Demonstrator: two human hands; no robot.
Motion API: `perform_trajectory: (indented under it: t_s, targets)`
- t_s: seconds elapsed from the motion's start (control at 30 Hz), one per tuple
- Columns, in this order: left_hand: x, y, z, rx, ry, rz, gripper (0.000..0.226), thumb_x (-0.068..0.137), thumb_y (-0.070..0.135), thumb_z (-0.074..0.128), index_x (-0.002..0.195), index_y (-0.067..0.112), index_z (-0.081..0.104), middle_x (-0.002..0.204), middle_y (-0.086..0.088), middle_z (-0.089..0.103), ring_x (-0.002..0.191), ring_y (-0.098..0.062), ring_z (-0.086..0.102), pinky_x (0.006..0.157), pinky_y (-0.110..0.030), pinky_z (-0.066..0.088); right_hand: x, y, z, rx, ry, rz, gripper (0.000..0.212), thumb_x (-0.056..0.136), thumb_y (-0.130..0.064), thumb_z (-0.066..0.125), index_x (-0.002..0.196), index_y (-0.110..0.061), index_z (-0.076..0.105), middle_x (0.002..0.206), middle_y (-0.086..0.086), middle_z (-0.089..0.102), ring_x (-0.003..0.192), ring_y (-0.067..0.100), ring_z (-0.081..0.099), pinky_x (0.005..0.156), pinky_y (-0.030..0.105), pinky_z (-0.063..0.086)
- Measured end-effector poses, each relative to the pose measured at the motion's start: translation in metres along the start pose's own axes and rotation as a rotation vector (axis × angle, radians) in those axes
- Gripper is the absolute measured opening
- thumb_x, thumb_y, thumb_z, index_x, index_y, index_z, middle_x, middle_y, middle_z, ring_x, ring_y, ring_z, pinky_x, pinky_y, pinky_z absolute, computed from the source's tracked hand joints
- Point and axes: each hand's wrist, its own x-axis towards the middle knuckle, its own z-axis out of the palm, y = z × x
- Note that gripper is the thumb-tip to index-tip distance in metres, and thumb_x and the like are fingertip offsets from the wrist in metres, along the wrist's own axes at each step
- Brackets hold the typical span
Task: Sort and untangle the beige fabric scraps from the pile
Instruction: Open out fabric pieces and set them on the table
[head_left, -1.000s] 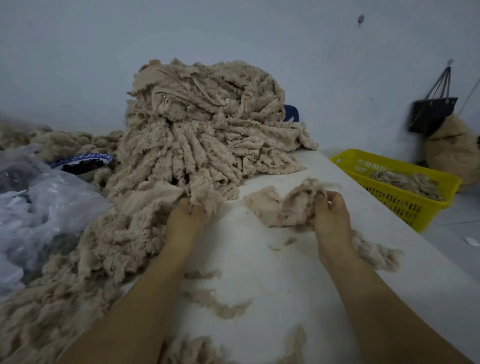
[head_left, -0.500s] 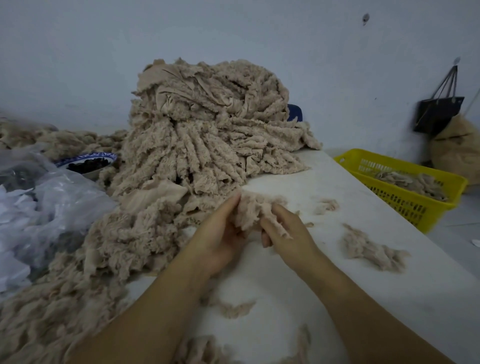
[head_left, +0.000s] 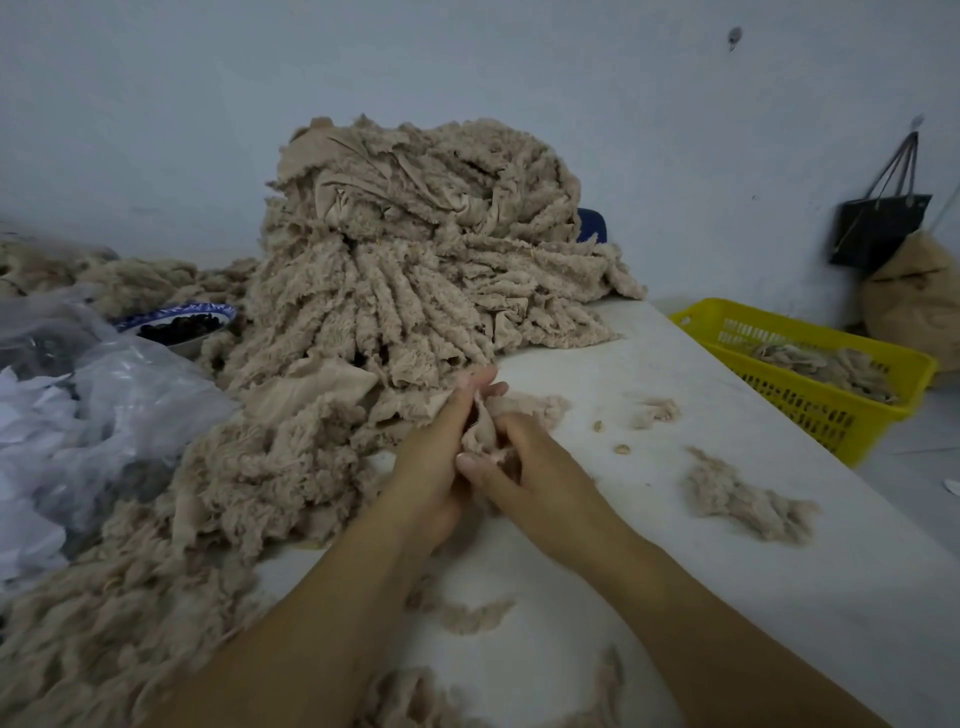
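We are recording both hands pinching one beige scrap (head_left: 480, 434) at the foot of the pile (head_left: 415, 270).

Nearest us, the left hand (head_left: 434, 473) is laying its fingers along the scrap while the right hand (head_left: 527, 467) is nipping it with curled fingers. Its long axis is running away from us, the far end trailing rightward onto the white table (head_left: 649, 545). A loose scrap (head_left: 737, 499) is lying to the right. Further off, a yellow basket (head_left: 821, 410) is holding beige scraps, and a blue-patterned bowl (head_left: 176, 325) is holding something dark. Behind, a black bag (head_left: 878, 228) is hanging on the pale wall (head_left: 649, 130).
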Motion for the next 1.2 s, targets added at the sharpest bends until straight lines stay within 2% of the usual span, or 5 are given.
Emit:
perform_trajectory:
  t_s: [0.23,0.6,0.73,1.0,1.2]
  targets:
    - [0.006,-0.002,-0.002,0.177,0.051,0.086,0.041,0.103,0.046,0.037,0.110,0.029,0.074,0.114,0.003,0.074,0.099,-0.011,0.072,0.075,-0.026,0.058,0.004,0.011,-0.012,-0.116,0.138,0.004,0.039,0.105,-0.027,0.041,0.069,-0.034,0.032,0.068,-0.012,0.042,0.064,0.009,0.041,0.063,0.031,0.027]
    - [0.021,0.020,-0.027,-0.159,0.369,0.064,0.050,0.097,0.062,0.041,0.104,0.024,0.074,0.108,-0.003,0.076,0.095,-0.022,0.072,0.073,-0.038,0.061,0.004,0.020,-0.035,0.240,0.488,0.112,0.049,0.105,-0.049,0.030,0.063,-0.026,0.044,0.054,-0.009,0.046,0.051,0.004,0.043,0.051,0.015,0.032]
    - [0.019,0.022,-0.031,-0.332,0.297,0.046,0.048,0.100,0.054,0.043,0.112,0.014,0.067,0.097,-0.004,0.076,0.073,-0.013,0.074,0.055,-0.024,0.057,0.001,0.023,-0.033,0.368,0.159,0.185,0.086,0.086,-0.083,0.024,0.048,-0.017,0.063,0.073,-0.007,0.070,0.071,0.001,0.065,0.064,0.006,0.044]
    - [0.005,0.019,-0.014,-0.352,-0.045,-0.107,0.059,0.098,0.054,0.041,0.064,0.013,0.065,0.119,-0.021,0.050,0.123,-0.032,0.050,0.110,-0.048,0.041,0.007,0.022,-0.006,0.748,-0.185,0.339,0.085,0.067,-0.097,0.033,0.104,-0.035,0.077,0.110,0.000,0.075,0.102,0.017,0.071,0.088,0.036,0.055]
    - [-0.003,0.012,-0.001,0.051,-0.151,-0.202,0.068,0.088,0.064,0.049,0.046,0.011,0.055,0.044,-0.003,0.051,0.044,-0.018,0.053,0.052,-0.022,0.047,0.015,0.034,-0.023,1.133,0.230,0.468,0.025,0.099,-0.030,0.057,0.111,-0.012,0.067,0.105,0.014,0.071,0.092,0.020,0.070,0.075,0.030,0.054]
